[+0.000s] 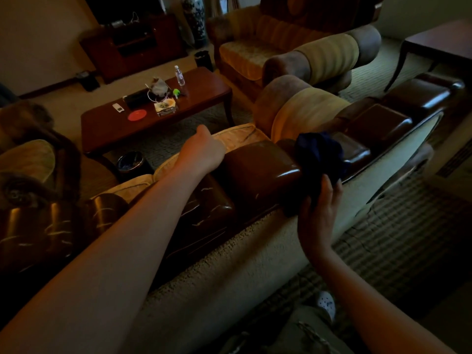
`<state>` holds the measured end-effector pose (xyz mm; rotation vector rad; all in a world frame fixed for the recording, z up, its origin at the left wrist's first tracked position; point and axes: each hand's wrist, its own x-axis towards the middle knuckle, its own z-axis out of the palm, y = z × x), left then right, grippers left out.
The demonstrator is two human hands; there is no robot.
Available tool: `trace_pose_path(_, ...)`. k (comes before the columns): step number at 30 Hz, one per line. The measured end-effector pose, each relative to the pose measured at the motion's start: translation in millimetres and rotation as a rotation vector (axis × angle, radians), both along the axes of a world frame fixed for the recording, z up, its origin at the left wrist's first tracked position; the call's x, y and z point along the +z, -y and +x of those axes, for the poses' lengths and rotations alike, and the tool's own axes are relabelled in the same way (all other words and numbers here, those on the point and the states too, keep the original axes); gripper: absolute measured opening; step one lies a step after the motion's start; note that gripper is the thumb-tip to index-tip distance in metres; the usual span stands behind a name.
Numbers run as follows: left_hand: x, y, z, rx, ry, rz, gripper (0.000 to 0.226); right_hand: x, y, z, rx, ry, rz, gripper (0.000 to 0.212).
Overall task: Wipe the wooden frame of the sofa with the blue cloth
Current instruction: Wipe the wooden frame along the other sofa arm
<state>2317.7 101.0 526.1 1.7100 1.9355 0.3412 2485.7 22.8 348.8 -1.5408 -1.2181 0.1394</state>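
Head view looks down over the back of the sofa, with both bare arms reaching out from the near edge. The left hand (204, 149) stretches far forward over the top of the wooden frame (260, 167), wrist bent down toward the seat cushion (237, 137) on the far side. Its fingers are hidden behind the hand, so I can't tell whether they're curled or straight. The right hand (319, 208) is raised at the back edge of the frame, palm turned toward the camera, fingers wrapped round the lower end of the blue cloth (319, 157). The cloth is bunched up and sits on top of the frame, just right of the big glossy brown block between the two hands. The frame runs on to the right in more glossy blocks toward the sofa's far corner, all bare. Behind the sofa back there's open striped carpet (383, 238). Past the seat stands a coffee table (204, 83) with clutter on it.
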Motion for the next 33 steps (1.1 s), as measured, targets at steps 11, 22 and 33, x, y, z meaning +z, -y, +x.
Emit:
trace_pose_path(11,-15.2,-5.4,4.3,-0.098,-0.252,0.029,0.042,-19.6,13.2,0.5,0.137,0.086,0.002,0.034)
trace_pose_path(22,-11.0,-6.8,7.0,-0.087,-0.264,0.02,0.033,-34.6,-19.9,69.1,-0.106,-0.252,-0.245,0.03)
trace_pose_path(33,-9.6,-5.0,7.3,-0.096,-0.259,0.007,0.037,-3.7,39.1,-41.3,0.129,-0.144,0.016,0.017)
